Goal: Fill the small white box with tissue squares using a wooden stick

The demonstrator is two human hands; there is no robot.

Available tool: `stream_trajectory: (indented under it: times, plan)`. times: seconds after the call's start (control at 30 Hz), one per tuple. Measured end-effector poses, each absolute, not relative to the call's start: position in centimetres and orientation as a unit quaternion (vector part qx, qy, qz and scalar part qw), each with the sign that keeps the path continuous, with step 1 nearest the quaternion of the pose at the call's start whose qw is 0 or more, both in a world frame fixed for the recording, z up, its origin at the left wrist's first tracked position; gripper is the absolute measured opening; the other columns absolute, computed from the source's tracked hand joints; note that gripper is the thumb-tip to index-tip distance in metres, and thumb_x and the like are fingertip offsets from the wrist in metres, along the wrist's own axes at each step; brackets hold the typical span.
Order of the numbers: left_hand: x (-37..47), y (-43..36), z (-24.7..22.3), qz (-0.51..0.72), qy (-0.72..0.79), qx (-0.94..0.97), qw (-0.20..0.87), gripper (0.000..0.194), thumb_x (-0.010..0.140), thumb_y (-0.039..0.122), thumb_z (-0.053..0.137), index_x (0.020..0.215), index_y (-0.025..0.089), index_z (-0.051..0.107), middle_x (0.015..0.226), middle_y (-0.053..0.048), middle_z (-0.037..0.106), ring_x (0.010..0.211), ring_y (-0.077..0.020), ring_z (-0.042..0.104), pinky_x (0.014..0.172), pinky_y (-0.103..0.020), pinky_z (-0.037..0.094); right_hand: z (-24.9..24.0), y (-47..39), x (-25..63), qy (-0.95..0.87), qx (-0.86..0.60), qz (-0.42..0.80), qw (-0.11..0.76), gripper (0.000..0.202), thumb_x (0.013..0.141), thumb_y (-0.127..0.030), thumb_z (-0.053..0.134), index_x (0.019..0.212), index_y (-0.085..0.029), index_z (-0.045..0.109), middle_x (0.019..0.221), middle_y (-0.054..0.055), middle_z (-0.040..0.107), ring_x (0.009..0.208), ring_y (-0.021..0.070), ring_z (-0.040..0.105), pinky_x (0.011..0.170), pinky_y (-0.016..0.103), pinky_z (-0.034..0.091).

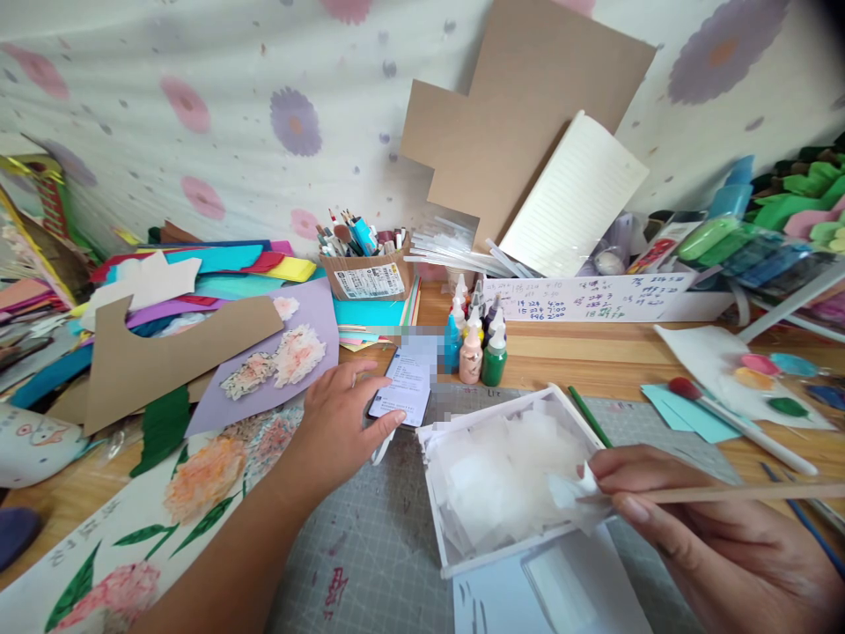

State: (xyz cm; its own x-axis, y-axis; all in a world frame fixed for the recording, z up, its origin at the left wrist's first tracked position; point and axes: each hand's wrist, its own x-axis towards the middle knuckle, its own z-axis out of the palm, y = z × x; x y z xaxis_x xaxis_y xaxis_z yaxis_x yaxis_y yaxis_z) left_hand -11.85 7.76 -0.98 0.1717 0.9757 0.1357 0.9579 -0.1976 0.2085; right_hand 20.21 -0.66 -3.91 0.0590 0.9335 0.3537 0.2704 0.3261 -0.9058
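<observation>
My left hand [343, 409] reaches over a smartphone [407, 387] with a lit screen of text. Its fingers are spread, and the thumb and a fingertip rest at the phone's edges or screen. My right hand [700, 528] is closed in a pinch on a thin wooden stick [745, 494], with a scrap of white tissue paper [586, 480] at the fingertips. Below these fingertips is a shallow white box [432, 493], tilted in view and filled with thin white translucent paper squares [508, 475]. The stick's far end is hidden behind the tissue and fingers.
Paint bottles [471, 357] stand behind the box, beside a green pencil [590, 416]. Paper flowers [204, 480] lie at left on a white sheet. A makeup-type brush [745, 427] lies right, near a paint-dabbed sheet [713, 352]. A grey cutting mat [370, 546] covers the front.
</observation>
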Motion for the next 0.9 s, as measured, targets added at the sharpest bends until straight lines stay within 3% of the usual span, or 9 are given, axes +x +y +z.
stream_trajectory:
  times: [0.2, 0.9]
  plan:
    - [-11.77, 7.75, -0.86, 0.124, 0.631, 0.765, 0.039, 0.039, 0.084, 0.044, 0.057, 0.114, 0.022, 0.069, 0.135, -0.011, 0.056, 0.124, -0.0348, 0.051, 0.104, -0.055, 0.038, -4.03, -0.57, 20.21, -0.611, -0.48, 0.312, 0.547, 0.007, 0.078, -0.03, 0.074, 0.085, -0.032, 0.076, 0.09, 0.002, 0.078, 0.087, 0.0248, 0.075, 0.073, 0.032, 0.066]
    - [-11.83, 7.7, -0.87, 0.118, 0.625, 0.77, 0.046, 0.043, 0.087, 0.046, 0.054, 0.118, 0.019, 0.069, 0.136, -0.012, 0.055, 0.123, -0.0346, 0.05, 0.104, -0.055, 0.038, -3.85, -0.46, 20.1, -0.627, -0.478, 0.297, 0.538, 0.01, 0.079, -0.026, 0.072, 0.087, -0.033, 0.075, 0.091, 0.0, 0.078, 0.088, 0.0215, 0.075, 0.076, 0.026, 0.064]
